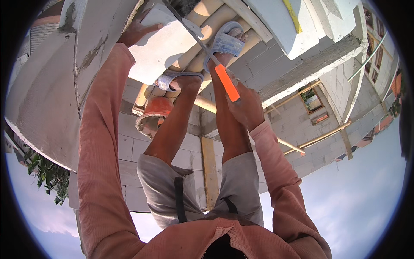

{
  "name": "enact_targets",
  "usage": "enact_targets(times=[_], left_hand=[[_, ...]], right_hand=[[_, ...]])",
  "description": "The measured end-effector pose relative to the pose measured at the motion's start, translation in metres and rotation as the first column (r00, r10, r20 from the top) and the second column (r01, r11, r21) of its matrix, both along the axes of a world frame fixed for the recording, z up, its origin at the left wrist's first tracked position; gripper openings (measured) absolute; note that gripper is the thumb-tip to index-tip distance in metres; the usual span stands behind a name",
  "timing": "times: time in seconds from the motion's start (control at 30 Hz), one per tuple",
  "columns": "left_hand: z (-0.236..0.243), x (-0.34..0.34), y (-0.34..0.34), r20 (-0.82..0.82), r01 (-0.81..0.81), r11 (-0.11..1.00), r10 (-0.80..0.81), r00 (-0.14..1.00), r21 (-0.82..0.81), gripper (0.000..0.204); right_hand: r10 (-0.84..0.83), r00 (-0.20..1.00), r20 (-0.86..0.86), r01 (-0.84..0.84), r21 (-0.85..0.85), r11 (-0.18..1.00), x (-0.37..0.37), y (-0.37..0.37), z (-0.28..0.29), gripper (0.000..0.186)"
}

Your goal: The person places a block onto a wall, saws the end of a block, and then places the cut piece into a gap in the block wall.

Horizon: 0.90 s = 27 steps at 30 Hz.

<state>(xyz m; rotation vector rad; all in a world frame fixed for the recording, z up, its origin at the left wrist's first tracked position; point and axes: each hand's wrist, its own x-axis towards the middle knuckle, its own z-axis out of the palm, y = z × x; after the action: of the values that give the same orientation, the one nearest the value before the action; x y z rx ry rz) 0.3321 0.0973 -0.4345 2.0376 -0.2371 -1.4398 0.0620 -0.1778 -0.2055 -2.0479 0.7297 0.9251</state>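
- Two arms in dusty-pink ribbed sleeves frame the view, my left hand and right hand working apart.
- My right hand wraps the long-bladed saw with a bright orange handle, fingers closed tight, likely to keep the blade from twisting.
- That blade slants across the right side of the flat white block; whether its teeth touch, I cannot tell.
- My left hand lies at the block's far-left edge, thumb and fingers apart, probably to steady it; how firmly it grips, I cannot tell.
- My blue-grey rubber sandals stand apart on smooth tan round poles, a stance that seems meant for balance.
- Beyond my left shin sits an orange-red bucket crusted grey, perhaps kept there for easy reach.
- Farther off, pale grey block walls surround a small window opening.
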Motion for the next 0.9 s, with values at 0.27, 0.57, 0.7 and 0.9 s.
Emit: enact_targets(times=[0.27, 0.57, 0.7, 0.9], left_hand=[[0.004, 0.004, 0.015, 0.109, 0.165, 0.982, -0.175, 0.979, 0.097, 0.096], [-0.011, 0.004, -0.007, 0.26, 0.173, 0.985, -0.163, 0.952, -0.014, 0.096], [-0.009, 0.017, 0.014, -0.014, 0.078, 0.996, -0.077, 0.997, 0.031, 0.098], [0.001, 0.007, -0.01, 0.093, 0.127, 0.988, -0.135, 0.987, 0.084, 0.098]], right_hand=[[0.002, 1.0, -0.015, -0.002, 0.057, 0.998, -0.031, -0.021, 0.05, 0.016], [0.008, 1.0, -0.01, -0.007, 0.071, 0.997, -0.008, -0.007, -0.002, 0.023], [-0.043, 0.992, 0.119, 0.041, 0.015, 0.999, -0.056, -0.062, 0.09, 0.034], [-0.133, 0.988, 0.083, 0.121, 0.136, 0.983, -0.038, -0.057, 0.085, 0.03]])
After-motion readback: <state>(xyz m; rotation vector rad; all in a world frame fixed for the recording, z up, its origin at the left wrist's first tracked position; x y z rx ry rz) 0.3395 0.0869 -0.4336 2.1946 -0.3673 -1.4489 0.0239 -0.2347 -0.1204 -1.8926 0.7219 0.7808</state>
